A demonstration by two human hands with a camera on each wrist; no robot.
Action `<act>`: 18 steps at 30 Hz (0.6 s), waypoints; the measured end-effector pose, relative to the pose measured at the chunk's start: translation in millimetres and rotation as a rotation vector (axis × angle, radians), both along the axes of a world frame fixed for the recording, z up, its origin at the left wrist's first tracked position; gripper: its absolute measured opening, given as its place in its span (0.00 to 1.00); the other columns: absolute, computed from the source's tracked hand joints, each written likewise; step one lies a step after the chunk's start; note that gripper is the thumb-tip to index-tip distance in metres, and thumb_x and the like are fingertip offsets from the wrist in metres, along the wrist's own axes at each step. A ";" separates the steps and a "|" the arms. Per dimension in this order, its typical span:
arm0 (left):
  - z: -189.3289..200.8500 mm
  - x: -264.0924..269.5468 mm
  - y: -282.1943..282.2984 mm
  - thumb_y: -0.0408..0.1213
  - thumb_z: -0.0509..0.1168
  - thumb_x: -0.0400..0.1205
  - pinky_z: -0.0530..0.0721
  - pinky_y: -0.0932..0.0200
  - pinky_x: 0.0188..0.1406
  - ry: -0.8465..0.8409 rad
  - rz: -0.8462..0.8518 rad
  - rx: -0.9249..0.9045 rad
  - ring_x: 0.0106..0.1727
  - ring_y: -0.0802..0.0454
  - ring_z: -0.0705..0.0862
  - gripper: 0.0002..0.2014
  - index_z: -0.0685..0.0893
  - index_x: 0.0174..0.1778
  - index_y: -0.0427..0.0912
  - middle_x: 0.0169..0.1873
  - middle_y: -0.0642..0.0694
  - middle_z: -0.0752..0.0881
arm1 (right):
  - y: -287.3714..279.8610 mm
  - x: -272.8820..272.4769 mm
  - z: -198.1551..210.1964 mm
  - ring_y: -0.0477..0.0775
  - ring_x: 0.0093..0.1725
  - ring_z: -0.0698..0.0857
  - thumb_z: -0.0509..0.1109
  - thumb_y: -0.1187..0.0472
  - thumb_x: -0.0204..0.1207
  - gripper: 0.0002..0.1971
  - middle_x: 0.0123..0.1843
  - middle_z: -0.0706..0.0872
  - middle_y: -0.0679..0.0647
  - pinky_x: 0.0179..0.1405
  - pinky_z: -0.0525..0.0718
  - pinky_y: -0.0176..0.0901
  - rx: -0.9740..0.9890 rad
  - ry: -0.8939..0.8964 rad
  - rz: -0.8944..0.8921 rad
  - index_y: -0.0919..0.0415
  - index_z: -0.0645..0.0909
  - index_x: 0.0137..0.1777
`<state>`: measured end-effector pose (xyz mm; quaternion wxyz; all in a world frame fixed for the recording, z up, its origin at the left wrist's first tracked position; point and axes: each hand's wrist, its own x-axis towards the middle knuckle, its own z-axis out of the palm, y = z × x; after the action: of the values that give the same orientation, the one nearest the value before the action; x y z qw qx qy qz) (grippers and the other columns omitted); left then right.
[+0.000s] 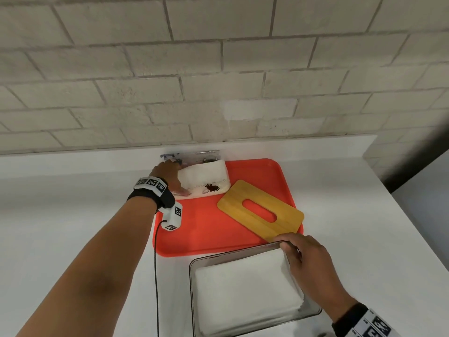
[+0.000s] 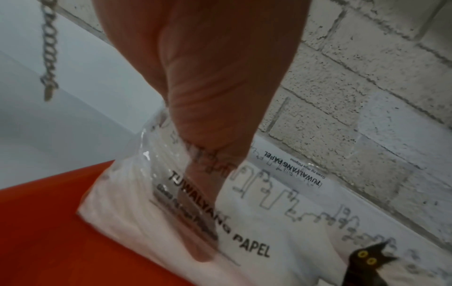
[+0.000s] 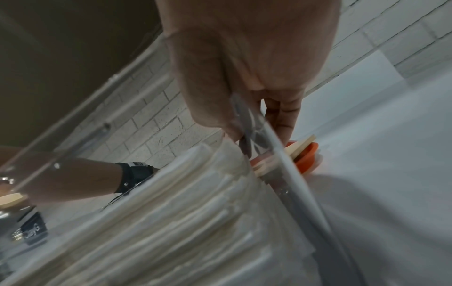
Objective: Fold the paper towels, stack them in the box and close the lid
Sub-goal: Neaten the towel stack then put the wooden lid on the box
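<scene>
A clear box (image 1: 191, 288) stands on the white counter in front of me, and a stack of folded white paper towels (image 1: 243, 288) lies in it. My right hand (image 1: 298, 254) pinches the box's far right corner, thumb inside the wall (image 3: 288, 174) and fingers outside. The layered towel edges (image 3: 183, 212) show beside that thumb. A plastic-wrapped paper towel pack (image 1: 206, 178) with a black cat print lies at the far left of the red tray (image 1: 199, 234). My left hand (image 1: 170, 176) holds the pack's left end, thumb along its front (image 2: 203, 222); the fingers are hidden. The wooden lid (image 1: 288, 222) with an oval slot lies on the tray.
A brick wall rises right behind the tray. The white counter (image 1: 73, 215) spreads to the left and right, and its right edge drops off. A black cable (image 1: 156, 276) hangs from my left wrist camera across the counter, to the left of the box.
</scene>
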<state>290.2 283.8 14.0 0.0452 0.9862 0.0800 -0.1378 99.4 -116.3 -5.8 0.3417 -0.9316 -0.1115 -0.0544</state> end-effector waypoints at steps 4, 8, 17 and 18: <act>-0.2 1.0 -2.6 0.59 0.87 0.64 0.81 0.48 0.73 0.014 0.011 -0.027 0.72 0.41 0.83 0.51 0.76 0.81 0.44 0.73 0.43 0.83 | -0.1 -0.1 -1.2 0.33 0.38 0.78 0.75 0.60 0.83 0.12 0.36 0.76 0.25 0.37 0.71 0.25 -0.010 0.010 -0.005 0.39 0.88 0.55; 1.1 -0.4 -1.6 0.62 0.87 0.61 0.83 0.46 0.71 -0.028 0.014 -0.005 0.67 0.42 0.86 0.49 0.80 0.76 0.47 0.67 0.46 0.88 | 0.2 -0.5 -2.7 0.34 0.40 0.80 0.73 0.59 0.85 0.11 0.38 0.77 0.25 0.39 0.71 0.25 -0.015 0.015 -0.005 0.38 0.88 0.56; 39.2 -15.5 0.9 0.52 0.87 0.68 0.81 0.52 0.70 -0.178 0.065 -0.372 0.71 0.42 0.85 0.39 0.85 0.75 0.44 0.70 0.44 0.87 | 1.5 -1.6 0.6 0.39 0.45 0.82 0.72 0.59 0.85 0.12 0.42 0.79 0.21 0.44 0.73 0.23 -0.041 0.039 -0.002 0.38 0.88 0.58; 47.8 -20.6 1.0 0.52 0.87 0.68 0.82 0.55 0.66 -0.187 0.075 -0.403 0.69 0.43 0.86 0.36 0.87 0.72 0.45 0.67 0.45 0.89 | 1.0 -1.6 2.7 0.38 0.45 0.82 0.71 0.58 0.86 0.11 0.43 0.78 0.21 0.45 0.72 0.22 -0.047 0.055 0.008 0.39 0.88 0.59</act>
<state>269.6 284.8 61.8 0.2536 0.9621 0.0828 -0.0574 97.9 -115.2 -3.1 0.3229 -0.9400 -0.1071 -0.0246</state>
